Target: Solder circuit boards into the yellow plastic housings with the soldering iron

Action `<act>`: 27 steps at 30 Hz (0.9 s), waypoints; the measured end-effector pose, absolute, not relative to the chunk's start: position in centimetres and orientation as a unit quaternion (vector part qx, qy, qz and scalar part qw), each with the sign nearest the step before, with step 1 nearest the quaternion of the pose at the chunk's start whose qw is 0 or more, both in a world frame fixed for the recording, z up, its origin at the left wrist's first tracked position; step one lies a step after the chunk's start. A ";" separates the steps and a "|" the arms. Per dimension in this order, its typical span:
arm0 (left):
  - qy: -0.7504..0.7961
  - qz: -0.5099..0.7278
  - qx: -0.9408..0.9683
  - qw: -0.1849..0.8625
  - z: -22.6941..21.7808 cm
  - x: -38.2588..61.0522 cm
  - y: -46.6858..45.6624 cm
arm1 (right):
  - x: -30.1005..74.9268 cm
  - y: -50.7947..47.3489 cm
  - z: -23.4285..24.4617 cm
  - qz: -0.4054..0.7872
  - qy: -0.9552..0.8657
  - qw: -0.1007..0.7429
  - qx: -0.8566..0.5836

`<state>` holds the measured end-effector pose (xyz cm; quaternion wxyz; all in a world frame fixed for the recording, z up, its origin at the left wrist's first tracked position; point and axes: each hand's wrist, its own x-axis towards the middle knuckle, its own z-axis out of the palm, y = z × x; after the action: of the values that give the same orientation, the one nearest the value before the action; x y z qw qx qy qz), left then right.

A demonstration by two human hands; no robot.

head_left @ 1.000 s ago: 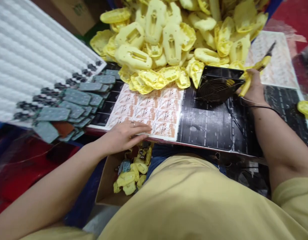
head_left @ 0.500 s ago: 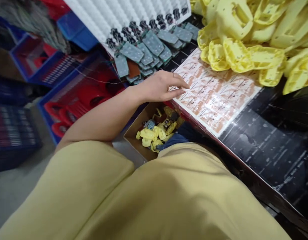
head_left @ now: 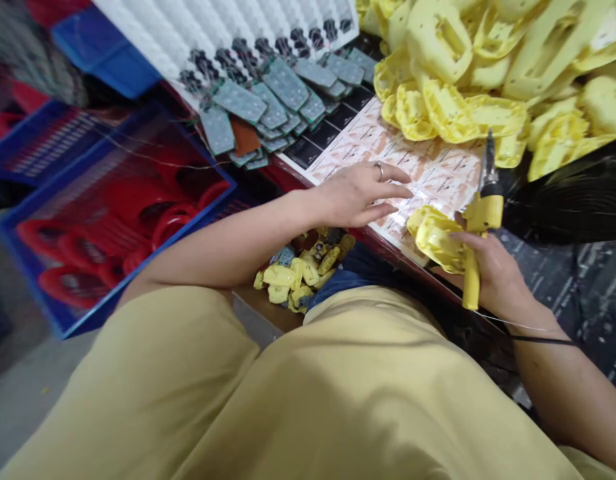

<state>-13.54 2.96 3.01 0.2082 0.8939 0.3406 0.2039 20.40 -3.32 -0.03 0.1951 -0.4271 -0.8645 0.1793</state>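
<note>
My left hand [head_left: 355, 193] is open, its fingers spread and bent a little, over the near edge of a printed sheet [head_left: 348, 150] on the bench. Nothing is in its fingers. My right hand [head_left: 498, 273] is closed around a yellow soldering gun [head_left: 488, 212] with a black collar and a pointed metal tip aimed away from me. A thin wire trails from the handle's lower end. Against the same hand sits a yellow plastic shell [head_left: 435, 237], hollow side up. It seems held there too, though the gun hides part of the grip.
Green circuit boards [head_left: 285, 83] with black parts hang by wires along a white ridged tray [head_left: 228, 20]. Yellow shells [head_left: 448, 110] are piled at the back right. A blue crate [head_left: 73, 327] holds red parts. Below the bench, a box contains yellow pieces [head_left: 283, 275].
My right hand has come into view from the right with the soldering gun and yellow shell. My left hand has moved nearer and its fingers have spread. The view has shifted right.
</note>
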 end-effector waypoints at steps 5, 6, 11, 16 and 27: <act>0.291 0.220 0.919 0.148 0.4 -9.8 3.8 | 19.4 -0.9 3.2 0.111 -0.884 0.231 -0.392; 0.292 0.208 0.923 0.138 0.0 -9.3 3.5 | 19.5 0.1 3.3 0.105 -0.881 0.227 -0.400; 0.285 0.174 0.941 0.057 -1.6 -8.0 -0.4 | 19.9 3.9 1.8 0.083 -0.878 0.177 -0.437; 0.273 0.204 0.940 -0.013 -2.5 -6.6 -2.8 | 20.2 4.4 0.4 0.050 -0.901 0.206 -0.379; 0.233 0.219 0.947 -0.034 -2.3 -4.9 -1.7 | 21.1 3.3 0.9 0.059 -0.900 0.240 -0.360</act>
<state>-4.90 -1.65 -2.34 -0.0343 0.9470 0.2328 0.2185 21.06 3.32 0.85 0.2402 -0.3600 -0.8996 0.0593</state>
